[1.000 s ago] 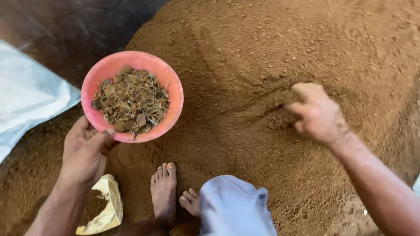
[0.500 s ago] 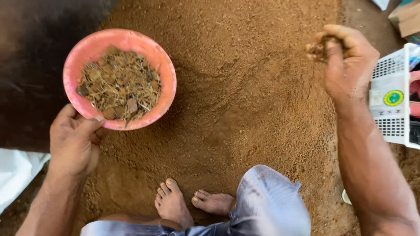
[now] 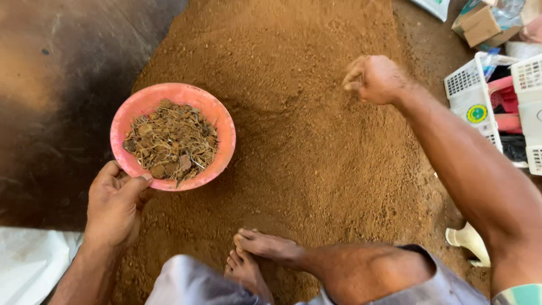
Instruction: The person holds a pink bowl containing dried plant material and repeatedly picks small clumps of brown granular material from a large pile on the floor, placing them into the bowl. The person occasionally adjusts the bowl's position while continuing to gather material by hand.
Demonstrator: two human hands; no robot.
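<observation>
holding the pink bowl over the soil heap

watching from the head camera, i saw the left hand (image 3: 116,206) gripping the pink bowl (image 3: 173,135) at its near rim, thumb over the edge and fingers (image 3: 107,172) beneath. the bowl sat level above the heap of brown soil (image 3: 316,158), filled with roots and clods (image 3: 171,140). the right hand (image 3: 375,79) hung over the heap, curled into a loose fist; whether it held anything, i could not tell. i judged the bowl light and stiff, its load loose and ready to spill if tilted, so the rim was the place to hold. bare feet (image 3: 265,248) rested on the soil; white baskets (image 3: 497,96) stood to the right.
</observation>
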